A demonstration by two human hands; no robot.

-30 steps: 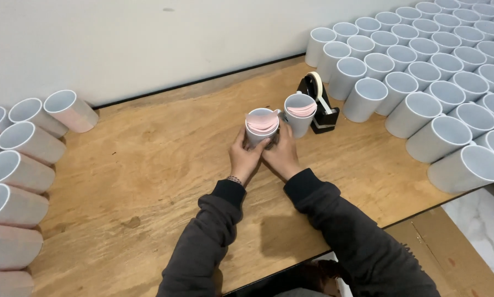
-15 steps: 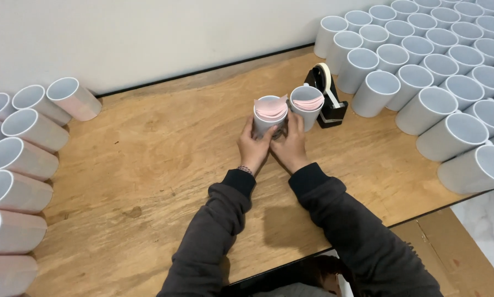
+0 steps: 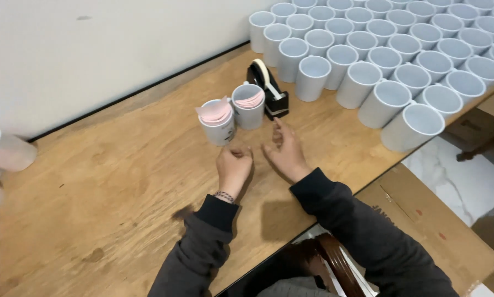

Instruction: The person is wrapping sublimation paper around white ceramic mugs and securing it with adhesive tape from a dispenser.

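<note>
Two white mugs stand side by side on the wooden table (image 3: pixel 109 187), each with pink paper tucked inside: one mug (image 3: pixel 218 122) on the left, the other mug (image 3: pixel 248 105) on the right. My left hand (image 3: pixel 234 168) rests on the table just below the left mug, fingers curled, holding nothing. Beside it my right hand (image 3: pixel 284 148) lies with fingers loosely apart, index finger towards the black tape dispenser (image 3: pixel 267 89). Neither hand touches a mug.
Several rows of upright white mugs (image 3: pixel 379 60) fill the table's far right. More white mugs (image 3: pixel 5 149) lie on their sides at the left edge. A cardboard box (image 3: pixel 428 231) sits beyond the table's front edge, over a tiled floor.
Both hands have let go of the two mugs and drawn back towards me. The mugs now stand free on the table beside the tape dispenser.
</note>
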